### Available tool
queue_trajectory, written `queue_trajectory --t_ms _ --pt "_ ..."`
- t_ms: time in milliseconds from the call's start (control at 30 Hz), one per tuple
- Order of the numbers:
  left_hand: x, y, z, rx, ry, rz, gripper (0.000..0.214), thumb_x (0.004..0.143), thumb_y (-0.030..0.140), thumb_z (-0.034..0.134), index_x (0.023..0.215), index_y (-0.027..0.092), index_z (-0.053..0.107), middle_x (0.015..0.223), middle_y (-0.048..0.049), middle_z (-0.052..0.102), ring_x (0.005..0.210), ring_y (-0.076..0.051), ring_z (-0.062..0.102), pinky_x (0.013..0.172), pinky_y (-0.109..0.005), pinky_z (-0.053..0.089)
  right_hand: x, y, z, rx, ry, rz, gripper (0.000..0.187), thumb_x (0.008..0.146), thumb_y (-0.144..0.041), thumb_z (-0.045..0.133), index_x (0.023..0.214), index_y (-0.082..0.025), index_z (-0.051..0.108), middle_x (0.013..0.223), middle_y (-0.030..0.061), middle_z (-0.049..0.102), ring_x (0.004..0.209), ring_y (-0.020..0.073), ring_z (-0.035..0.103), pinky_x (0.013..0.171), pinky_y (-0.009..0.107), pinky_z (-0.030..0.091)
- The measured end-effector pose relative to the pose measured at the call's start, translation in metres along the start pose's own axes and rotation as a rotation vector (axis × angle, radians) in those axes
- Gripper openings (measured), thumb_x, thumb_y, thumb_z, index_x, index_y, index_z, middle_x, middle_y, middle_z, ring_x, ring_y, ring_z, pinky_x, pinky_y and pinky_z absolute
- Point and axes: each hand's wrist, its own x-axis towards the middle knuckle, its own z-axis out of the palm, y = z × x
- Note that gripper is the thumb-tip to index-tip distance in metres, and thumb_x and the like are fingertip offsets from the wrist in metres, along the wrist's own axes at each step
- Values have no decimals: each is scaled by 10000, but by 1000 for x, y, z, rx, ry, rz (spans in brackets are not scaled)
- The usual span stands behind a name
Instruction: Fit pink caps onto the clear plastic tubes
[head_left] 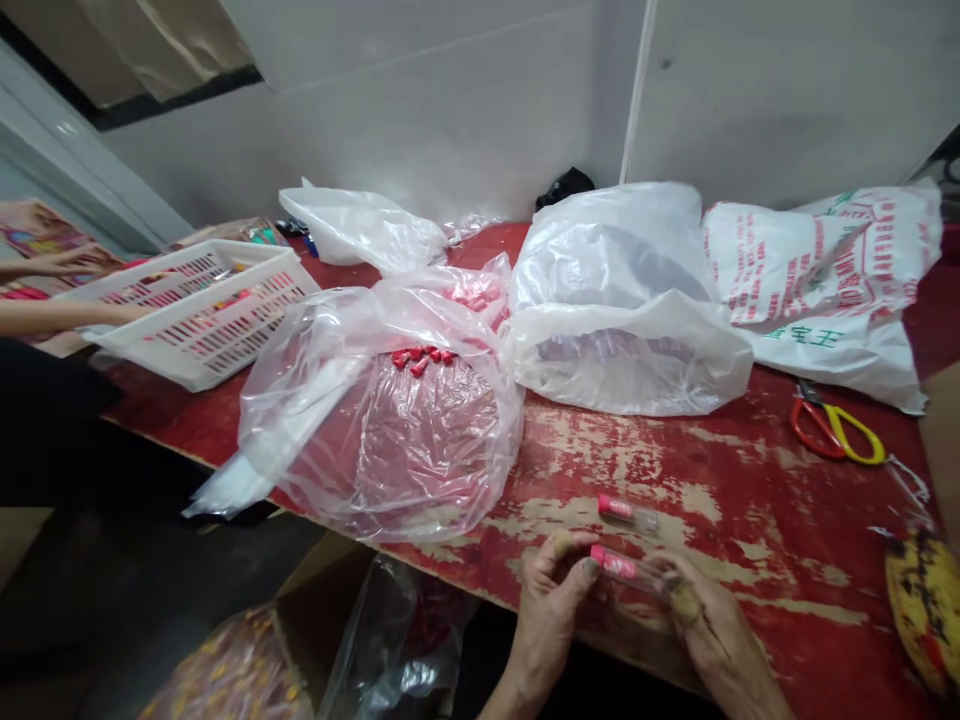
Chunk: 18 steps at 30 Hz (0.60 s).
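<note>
Low over the table's front edge, a clear plastic tube with a pink cap (619, 562) lies between my two hands. My left hand (547, 610) pinches its capped end with thumb and fingers. My right hand (705, 620) grips the clear end, and its fingers partly hide that end. Both hands have tan tape or a covering on a finger. A second pink-capped tube (628, 512) rests on the table just beyond. Left of them, a clear plastic bag (442, 440) lies open with several small red caps (421, 358) inside.
An open white bag (622, 300) and a printed white sack (825, 280) stand at the back. Scissors (838, 430) and a yellow object (926, 600) lie at right. Another person's arms (67, 315) reach to a white basket (217, 340). The table (720, 470) is worn red.
</note>
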Motion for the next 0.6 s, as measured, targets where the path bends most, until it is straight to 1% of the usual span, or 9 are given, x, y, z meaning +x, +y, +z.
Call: queue_trajectory --t_ms 67,100,167,200,267,400,433,500,600 --pt "1 0 -1 3 8 11 231 745 318 703 920 170 675 713 10 612 548 -75 547 560 -192 454 0 -2 0 -25 3 -50 328 848 -439 503 1085 -228 587 1040 47 680 889 200 655 683 233 537" --pt "1 0 -1 4 8 15 234 749 316 700 927 168 672 708 9 616 552 -76 548 564 -190 455 0 -4 -1 -36 -12 -57 319 840 -429 519 1080 -229 584 1014 42 682 856 194 656 659 228 531" --pt "1 1 -1 7 -3 15 237 753 313 695 939 169 669 715 8 622 559 -79 550 571 -192 463 0 -9 -1 -46 -42 -32 284 885 -436 439 909 -216 618 777 18 674 667 171 632 560 224 494" --pt "1 1 -1 11 -9 10 237 754 312 694 943 172 669 726 7 624 560 -80 550 572 -196 469 0 -11 -2 -44 -46 -11 357 914 -445 367 810 -210 614 648 4 628 569 160 592 512 228 463" --pt "1 3 -1 21 -7 12 227 752 307 695 939 180 675 764 4 632 589 -84 557 590 -197 481 1 -15 -3 -38 -29 16 448 936 -462 285 771 -199 608 570 -1 570 517 157 544 487 240 426" --pt "3 4 -2 45 20 49 191 749 290 700 914 193 692 857 -3 637 762 -108 584 684 -178 489 0 -18 -7 -38 -50 -17 340 880 -403 465 1149 -205 529 963 43 629 773 172 589 607 239 450" --pt "3 4 -3 34 19 46 190 749 289 700 915 197 692 861 0 631 765 -107 582 686 -179 492 -1 -17 -7 -40 -66 -20 312 874 -381 478 1127 -208 535 963 39 627 773 167 584 602 234 440" --pt "2 1 -4 1 6 11 204 751 294 697 935 206 685 842 8 616 695 -94 573 644 -187 500 -1 -15 -6 -42 -62 -7 252 904 -380 414 894 -197 588 748 9 609 636 149 552 533 230 395" --pt "1 -1 -5 -10 -3 -17 232 753 294 695 964 200 674 803 9 609 615 -81 555 606 -199 503 -1 -12 -3 -14 -3 15 427 943 -426 291 691 -198 549 552 -15 517 512 138 494 490 241 358"
